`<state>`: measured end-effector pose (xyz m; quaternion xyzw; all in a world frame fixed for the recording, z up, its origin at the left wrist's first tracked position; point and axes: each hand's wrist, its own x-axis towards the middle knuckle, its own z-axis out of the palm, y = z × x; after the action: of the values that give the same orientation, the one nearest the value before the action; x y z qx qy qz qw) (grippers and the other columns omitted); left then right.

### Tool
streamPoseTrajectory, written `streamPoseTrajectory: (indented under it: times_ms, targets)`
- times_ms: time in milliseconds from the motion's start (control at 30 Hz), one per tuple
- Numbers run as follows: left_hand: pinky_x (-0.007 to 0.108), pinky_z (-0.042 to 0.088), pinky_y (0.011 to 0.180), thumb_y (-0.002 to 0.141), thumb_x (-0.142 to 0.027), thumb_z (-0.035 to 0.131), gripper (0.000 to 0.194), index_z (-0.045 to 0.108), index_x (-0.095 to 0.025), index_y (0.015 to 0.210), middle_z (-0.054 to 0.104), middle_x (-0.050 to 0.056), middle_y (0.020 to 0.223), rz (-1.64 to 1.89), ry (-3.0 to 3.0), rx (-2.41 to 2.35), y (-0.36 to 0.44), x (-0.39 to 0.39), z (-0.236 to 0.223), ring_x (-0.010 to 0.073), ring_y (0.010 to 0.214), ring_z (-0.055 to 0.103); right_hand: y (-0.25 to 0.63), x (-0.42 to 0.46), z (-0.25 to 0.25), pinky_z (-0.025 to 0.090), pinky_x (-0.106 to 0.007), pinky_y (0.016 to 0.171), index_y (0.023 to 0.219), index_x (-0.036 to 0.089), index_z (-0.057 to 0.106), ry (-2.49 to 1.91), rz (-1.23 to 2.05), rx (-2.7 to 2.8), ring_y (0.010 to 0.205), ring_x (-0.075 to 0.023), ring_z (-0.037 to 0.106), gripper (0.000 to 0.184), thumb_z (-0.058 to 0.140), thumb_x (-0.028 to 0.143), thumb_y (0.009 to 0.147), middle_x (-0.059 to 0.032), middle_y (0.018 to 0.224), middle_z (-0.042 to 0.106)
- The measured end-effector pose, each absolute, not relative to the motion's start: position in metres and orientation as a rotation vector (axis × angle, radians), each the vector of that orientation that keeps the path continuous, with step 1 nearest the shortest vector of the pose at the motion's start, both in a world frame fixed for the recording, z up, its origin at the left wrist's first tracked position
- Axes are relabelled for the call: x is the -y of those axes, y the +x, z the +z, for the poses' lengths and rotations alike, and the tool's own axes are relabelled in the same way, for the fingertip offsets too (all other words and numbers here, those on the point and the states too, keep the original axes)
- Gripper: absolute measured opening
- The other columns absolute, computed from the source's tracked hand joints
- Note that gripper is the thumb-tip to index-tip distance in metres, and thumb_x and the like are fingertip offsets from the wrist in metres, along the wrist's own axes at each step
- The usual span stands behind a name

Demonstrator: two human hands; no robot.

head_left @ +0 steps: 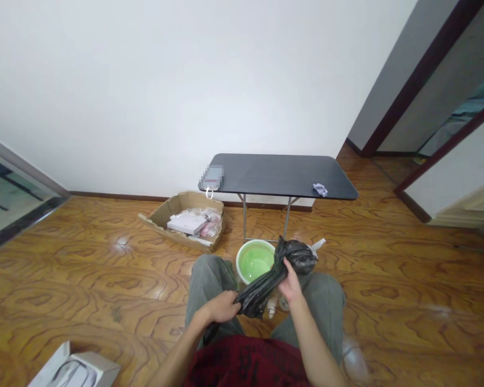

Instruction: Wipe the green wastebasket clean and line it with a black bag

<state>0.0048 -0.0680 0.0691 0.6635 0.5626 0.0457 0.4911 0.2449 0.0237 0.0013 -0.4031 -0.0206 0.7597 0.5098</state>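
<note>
A black plastic bag [262, 287] stretches between my two hands, above my knees. My left hand [223, 306] is closed on its near left end. Farther up, my right hand [291, 284] grips the bag's gathered middle, below a bulging part at the right end. Something white [318, 246] sticks out beside that bulge; I cannot tell what it is. Just behind the bag stands a green basin [255, 263] with a white rim, partly covered by it. Small white objects [271, 310] lie on the floor between my legs, too small to name.
A dark folding table [266, 174] stands against the wall, with a crumpled paper [320, 190] and a pixelated item [213, 176] on top. Left of it sits a torn cardboard box [161, 215] holding a white box and plastic wrapping. An opened white box [99, 365] is at the lower left.
</note>
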Motion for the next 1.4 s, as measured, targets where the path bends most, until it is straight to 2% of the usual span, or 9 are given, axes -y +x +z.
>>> streamPoseTrajectory:
  times_ms: [200,433,567,667,800,900,1000,1067,1400]
  targets:
    - [0.027,0.042,0.069,0.089,-0.031,0.038,0.033,0.060,-0.020,0.068,0.067,0.003,0.070,0.034,1.546,-1.459,-0.032,0.077,0.096,0.0193,0.073,0.063,0.285,-0.024,-0.008,0.057,-0.036,0.104,0.098,0.023,0.078,-0.939,1.740,-0.082,0.105,-0.0181,0.075,0.025,0.067,0.045,0.091,-0.0018,0.103,0.081]
    - [0.028,0.046,0.076,0.090,-0.031,0.034,0.033,0.057,-0.021,0.068,0.066,0.003,0.073,0.039,1.611,-1.482,-0.052,0.075,0.103,0.0198,0.076,0.064,0.301,-0.033,-0.013,0.058,-0.036,0.101,0.090,0.021,0.075,-1.060,1.672,-0.046,0.092,-0.0189,0.076,0.023,0.065,0.041,0.090,-0.0038,0.090,0.079]
    - [0.037,0.047,0.102,0.088,-0.030,0.044,0.033,0.068,-0.017,0.106,0.074,0.012,0.109,0.057,1.683,-1.685,-0.060,0.065,0.110,0.0280,0.109,0.068,0.295,-0.036,-0.004,0.059,-0.034,0.096,0.086,0.021,0.073,-1.063,1.626,-0.075,0.084,-0.0173,0.075,0.019,0.062,0.036,0.091,-0.0024,0.085,0.079]
    - [0.045,0.033,0.122,0.085,-0.033,0.056,0.062,0.053,-0.012,0.143,0.056,0.020,0.150,0.303,1.825,-1.772,-0.039,0.050,0.121,0.0323,0.142,0.049,0.279,-0.029,0.010,0.060,-0.030,0.091,0.088,0.019,0.073,-1.052,1.691,-0.029,0.082,-0.0157,0.074,0.017,0.064,0.033,0.090,-0.0028,0.089,0.079]
    - [0.045,0.021,0.129,0.081,-0.049,0.073,0.094,0.036,-0.015,0.159,0.039,0.016,0.165,0.652,1.995,-1.401,0.032,0.018,0.116,0.0324,0.154,0.033,0.249,-0.010,0.027,0.059,-0.030,0.092,0.098,0.016,0.075,-1.005,1.803,0.193,0.094,-0.0181,0.075,0.025,0.078,0.035,0.081,-0.0054,0.102,0.080]
    - [0.048,0.028,0.125,0.065,-0.042,0.086,0.095,0.052,-0.013,0.148,0.052,0.019,0.155,0.537,1.894,-1.253,0.079,-0.003,0.083,0.0396,0.147,0.042,0.246,-0.003,0.028,0.059,-0.031,0.092,0.100,0.017,0.074,-1.086,1.632,0.339,0.097,-0.0195,0.074,0.036,0.084,0.040,0.073,-0.0046,0.102,0.079]
    - [0.041,0.050,0.102,0.079,-0.032,0.068,0.040,0.072,-0.015,0.115,0.077,0.014,0.111,0.199,1.739,-1.256,0.093,-0.006,0.046,0.0336,0.110,0.070,0.270,-0.008,0.015,0.056,-0.023,0.084,0.095,0.017,0.074,-1.331,1.176,0.433,0.089,-0.0152,0.072,0.031,0.081,0.040,0.076,-0.0009,0.093,0.078]
    - [0.037,0.052,0.095,0.084,-0.031,0.060,0.026,0.074,-0.016,0.101,0.078,0.010,0.095,0.168,1.724,-1.235,0.086,0.003,0.031,0.0296,0.098,0.072,0.295,-0.015,0.001,0.054,-0.020,0.078,0.091,0.016,0.074,-1.450,0.992,0.376,0.084,-0.0132,0.070,0.025,0.077,0.037,0.079,0.0004,0.088,0.078]
    - [0.033,0.053,0.087,0.096,-0.049,0.049,0.039,0.069,-0.018,0.109,0.077,0.010,0.099,0.107,1.702,-1.388,0.023,0.021,0.036,0.0252,0.092,0.072,0.325,-0.077,-0.051,0.056,-0.019,0.063,0.087,0.016,0.066,-1.409,1.430,-0.083,0.062,-0.0107,0.066,0.009,0.070,0.010,0.083,0.0032,0.072,0.072]
